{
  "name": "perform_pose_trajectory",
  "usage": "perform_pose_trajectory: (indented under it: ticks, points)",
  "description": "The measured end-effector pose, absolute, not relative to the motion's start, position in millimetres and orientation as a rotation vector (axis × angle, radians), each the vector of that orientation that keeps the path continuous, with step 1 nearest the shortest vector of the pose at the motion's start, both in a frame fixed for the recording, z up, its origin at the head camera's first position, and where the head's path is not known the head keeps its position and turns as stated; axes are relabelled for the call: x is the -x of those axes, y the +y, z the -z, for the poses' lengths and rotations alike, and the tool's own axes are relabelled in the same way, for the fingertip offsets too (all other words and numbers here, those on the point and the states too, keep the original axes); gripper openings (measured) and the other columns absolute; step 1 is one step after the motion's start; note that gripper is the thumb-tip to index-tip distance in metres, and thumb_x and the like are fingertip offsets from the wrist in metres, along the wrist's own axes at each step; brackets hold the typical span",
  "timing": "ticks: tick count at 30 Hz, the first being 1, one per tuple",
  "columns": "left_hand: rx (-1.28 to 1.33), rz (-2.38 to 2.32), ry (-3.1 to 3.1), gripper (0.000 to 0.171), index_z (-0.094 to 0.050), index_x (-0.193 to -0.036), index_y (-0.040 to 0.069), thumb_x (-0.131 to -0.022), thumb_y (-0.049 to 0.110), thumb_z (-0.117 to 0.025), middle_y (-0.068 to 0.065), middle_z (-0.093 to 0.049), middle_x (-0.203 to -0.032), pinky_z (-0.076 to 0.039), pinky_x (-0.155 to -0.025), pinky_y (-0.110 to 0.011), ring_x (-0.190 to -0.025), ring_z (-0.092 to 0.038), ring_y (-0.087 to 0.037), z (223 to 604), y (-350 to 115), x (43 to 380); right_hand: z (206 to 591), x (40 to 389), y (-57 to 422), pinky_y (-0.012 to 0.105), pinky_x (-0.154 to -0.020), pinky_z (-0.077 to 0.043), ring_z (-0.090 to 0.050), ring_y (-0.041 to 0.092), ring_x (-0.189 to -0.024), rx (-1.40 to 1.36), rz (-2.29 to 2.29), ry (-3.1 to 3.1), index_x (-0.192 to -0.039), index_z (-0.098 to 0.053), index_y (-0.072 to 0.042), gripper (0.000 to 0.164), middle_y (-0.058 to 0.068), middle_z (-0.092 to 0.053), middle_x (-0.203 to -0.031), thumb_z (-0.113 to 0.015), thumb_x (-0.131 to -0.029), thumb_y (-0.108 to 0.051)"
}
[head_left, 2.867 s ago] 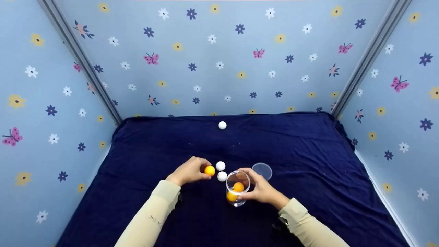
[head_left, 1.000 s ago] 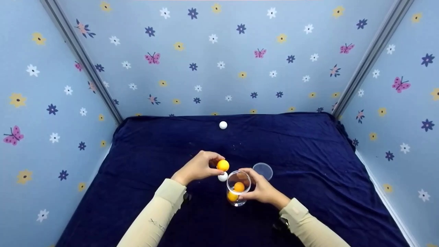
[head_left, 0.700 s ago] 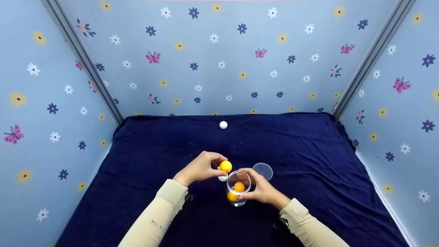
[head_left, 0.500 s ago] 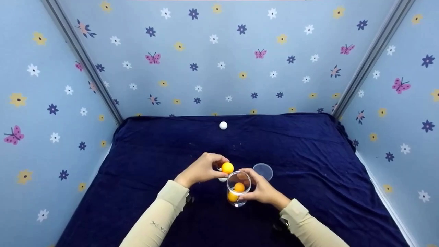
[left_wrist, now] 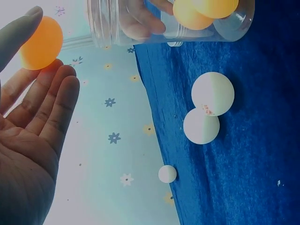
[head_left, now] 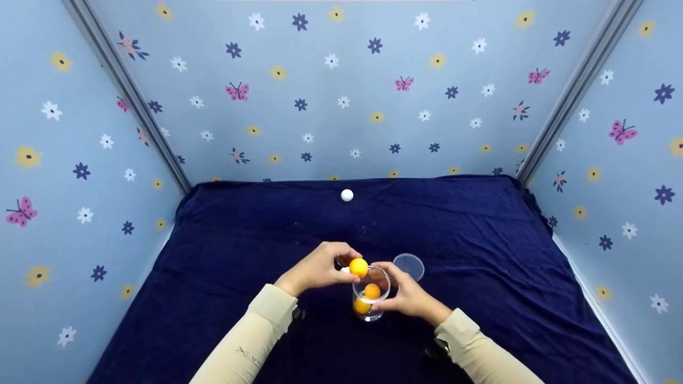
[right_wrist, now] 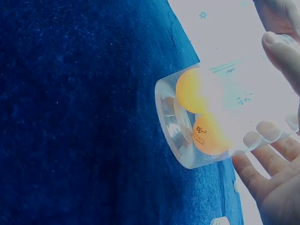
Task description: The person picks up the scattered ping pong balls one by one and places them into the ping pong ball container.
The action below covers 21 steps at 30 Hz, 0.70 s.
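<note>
My left hand pinches an orange ping-pong ball between thumb and fingertips. The ball overlaps the left rim of a clear plastic jar in the head view. Around the jar's right side curl the fingers and thumb of my right hand. Two orange ping-pong balls, one above the other, lie inside near the bottom. In the left wrist view, two white ping-pong balls, a nearer one and its neighbour, sit on the cloth; my left hand mostly hides them from the head camera.
Behind my right hand lies a clear round lid. Another white ping-pong ball rests near the far edge of the dark blue cloth. Flower-patterned walls enclose the back and both sides.
Carrying the orange ping-pong ball, my left hand has moved right, past the two white balls, to the jar's rim. My right hand and the jar have stayed in place.
</note>
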<state>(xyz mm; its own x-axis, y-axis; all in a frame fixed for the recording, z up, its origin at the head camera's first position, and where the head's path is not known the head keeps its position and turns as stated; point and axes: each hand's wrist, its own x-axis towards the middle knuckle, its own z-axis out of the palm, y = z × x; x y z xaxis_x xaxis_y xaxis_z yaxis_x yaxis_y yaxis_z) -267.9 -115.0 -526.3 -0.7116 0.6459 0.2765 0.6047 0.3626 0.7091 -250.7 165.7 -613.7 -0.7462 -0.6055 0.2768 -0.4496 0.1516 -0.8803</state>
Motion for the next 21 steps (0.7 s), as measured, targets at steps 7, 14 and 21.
perform_pose_trajectory:
  ticks: [7, 14, 21]
  points:
    - [-1.187, -1.294, 2.554, 0.038, -0.079, -0.12, 0.005, -0.087, 0.018, -0.093, -0.008, -0.079, -0.109, -0.066, -0.085, -0.044, -0.092, -0.074, -0.024, 529.1, -113.4, 266.1, 617.0, 251.5, 165.8, 0.048, -0.11, -0.057, -0.069, 0.054, -0.121, 1.086, 1.701, 2.22, -0.149, -0.048, 0.008, 0.083, 0.029, -0.069, -0.139, -0.094, -0.081, -0.005]
    - [-1.199, -1.289, 2.542, 0.039, -0.078, -0.118, 0.004, -0.086, 0.019, -0.093, -0.009, -0.081, -0.106, -0.065, -0.085, -0.049, -0.091, -0.073, -0.019, 533.7, -111.9, 263.1, 622.7, 252.0, 167.1, 0.058, -0.109, -0.055, -0.069, 0.054, -0.122, 1.121, 1.708, 2.201, -0.148, -0.047, 0.01, 0.082, 0.029, -0.07, -0.139, -0.093, -0.081, -0.002]
    - [-1.2, -1.299, 2.541, 0.036, -0.079, -0.114, 0.006, -0.084, 0.02, -0.095, -0.005, -0.082, -0.102, -0.065, -0.084, -0.038, -0.089, -0.072, -0.016, 535.4, -110.8, 263.3, 618.6, 252.8, 165.8, 0.058, -0.11, -0.055, -0.07, 0.05, -0.123, 1.113, 1.715, 2.197, -0.149, -0.048, 0.008, 0.082, 0.026, -0.069, -0.141, -0.093, -0.082, -0.004]
